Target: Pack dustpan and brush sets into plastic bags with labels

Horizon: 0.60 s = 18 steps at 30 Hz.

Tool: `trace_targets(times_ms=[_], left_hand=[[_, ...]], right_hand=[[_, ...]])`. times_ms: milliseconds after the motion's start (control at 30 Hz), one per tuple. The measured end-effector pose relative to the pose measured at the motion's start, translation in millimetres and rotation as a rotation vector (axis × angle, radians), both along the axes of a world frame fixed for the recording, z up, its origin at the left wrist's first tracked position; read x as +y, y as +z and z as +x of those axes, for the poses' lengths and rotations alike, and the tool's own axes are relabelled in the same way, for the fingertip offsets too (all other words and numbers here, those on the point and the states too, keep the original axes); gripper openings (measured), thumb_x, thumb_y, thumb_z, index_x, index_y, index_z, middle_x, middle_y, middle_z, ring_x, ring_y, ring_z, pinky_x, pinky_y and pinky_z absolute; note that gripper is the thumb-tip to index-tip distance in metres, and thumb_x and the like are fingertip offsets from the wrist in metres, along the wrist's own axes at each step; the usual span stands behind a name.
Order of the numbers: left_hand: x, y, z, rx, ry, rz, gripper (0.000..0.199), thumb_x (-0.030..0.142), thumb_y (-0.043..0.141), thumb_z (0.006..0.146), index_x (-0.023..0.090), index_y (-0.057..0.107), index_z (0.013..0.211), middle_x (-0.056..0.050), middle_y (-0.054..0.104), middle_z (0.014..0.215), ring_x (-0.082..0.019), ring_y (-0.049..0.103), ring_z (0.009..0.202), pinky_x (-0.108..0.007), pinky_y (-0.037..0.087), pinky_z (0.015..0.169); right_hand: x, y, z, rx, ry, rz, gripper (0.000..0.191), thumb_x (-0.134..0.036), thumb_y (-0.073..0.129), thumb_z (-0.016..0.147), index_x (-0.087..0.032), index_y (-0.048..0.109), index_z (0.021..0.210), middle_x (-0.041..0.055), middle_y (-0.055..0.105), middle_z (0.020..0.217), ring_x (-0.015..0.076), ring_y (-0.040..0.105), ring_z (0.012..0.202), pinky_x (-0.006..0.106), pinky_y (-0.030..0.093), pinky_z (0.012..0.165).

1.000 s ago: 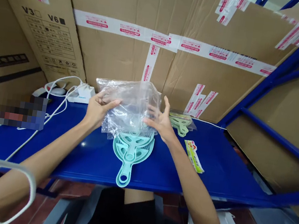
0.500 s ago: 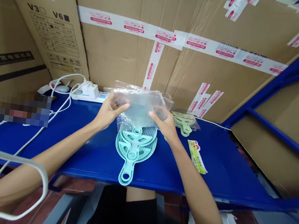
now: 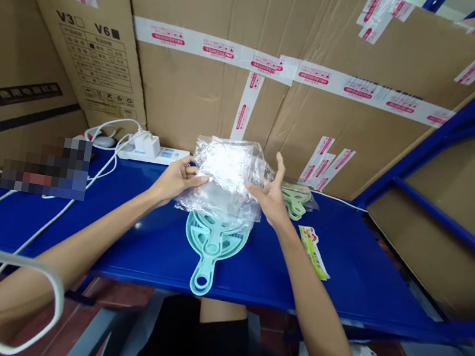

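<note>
Several clear plastic bags (image 3: 228, 191), layered and glossy, are held up in front of me. My left hand (image 3: 176, 181) pinches their left edge with the thumb in front. At the right edge my right hand (image 3: 270, 200) grips with its thumb on the front; its index finger sticks up, and the other fingers are partly hidden behind the plastic. Beneath the bags lies a mint-green dustpan (image 3: 206, 263), its ringed handle pointing toward me. A matching smaller piece nests in it, with bristles partly showing; the bags cover the upper part.
On the blue table (image 3: 119, 243), a packaged pale-green set (image 3: 295, 202) and a yellow-green label card (image 3: 313, 253) lie to the right. A white power strip (image 3: 155, 155) with cables stands back left. Large cardboard (image 3: 197, 93) walls the rear; a white cable loop (image 3: 59, 294) hangs near my left forearm.
The bags have come down and tilted, now reflecting brightly and covering more of the dustpan. My right index finger has lifted upward off the plastic.
</note>
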<state>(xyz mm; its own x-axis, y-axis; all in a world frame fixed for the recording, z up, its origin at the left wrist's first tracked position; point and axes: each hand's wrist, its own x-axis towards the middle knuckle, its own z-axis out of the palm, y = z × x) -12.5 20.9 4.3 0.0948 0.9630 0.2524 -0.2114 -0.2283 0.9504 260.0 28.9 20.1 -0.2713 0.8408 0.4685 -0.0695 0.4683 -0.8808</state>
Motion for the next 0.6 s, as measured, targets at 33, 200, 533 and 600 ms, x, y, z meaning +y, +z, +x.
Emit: trace_targets(times_ms=[33, 200, 533, 600], left_hand=[[0, -1.1, 0, 0.006, -0.006, 0.005, 0.083, 0.031, 0.1, 0.063, 0.02, 0.056, 0.132, -0.004, 0.075, 0.096, -0.018, 0.074, 0.073, -0.028, 0.06, 0.063], [-1, -2.5, 4, 0.028, 0.051, 0.206, 0.135, 0.017, 0.095, 0.064, 0.038, 0.013, 0.169, -0.004, 0.069, 0.111, -0.016, 0.073, 0.081, -0.034, 0.063, 0.081], [-10, 9.2, 0, 0.194, 0.316, 0.509, 0.118, 0.034, 0.098, 0.064, 0.041, 0.033, 0.163, -0.01, 0.061, 0.136, -0.033, 0.066, 0.123, -0.045, 0.057, 0.1], [-9, 11.9, -5, 0.198, 0.324, 0.507, 0.109, 0.038, 0.097, 0.065, 0.04, 0.041, 0.158, -0.008, 0.063, 0.131, -0.034, 0.066, 0.121, -0.047, 0.057, 0.101]], right_hand=[[-1, 0.4, 1, -0.018, -0.019, 0.056, 0.122, -0.037, 0.08, 0.086, -0.045, -0.009, 0.169, 0.0081, 0.042, 0.169, 0.0327, 0.06, 0.139, 0.049, 0.066, 0.094], [-4, 0.1, 0, -0.151, -0.069, 0.245, 0.084, -0.023, 0.062, 0.093, -0.048, 0.029, 0.167, -0.0022, 0.031, 0.174, 0.0338, 0.059, 0.14, 0.051, 0.065, 0.098], [-17, 5.7, -5, -0.169, -0.16, 0.383, 0.082, -0.037, 0.059, 0.102, -0.046, 0.015, 0.17, 0.0013, 0.04, 0.17, 0.0369, 0.043, 0.154, 0.065, 0.04, 0.125], [-19, 6.5, -6, -0.168, -0.189, 0.437, 0.075, -0.042, 0.057, 0.103, -0.045, 0.02, 0.169, -0.0005, 0.035, 0.173, 0.0359, 0.033, 0.16, 0.064, 0.033, 0.129]])
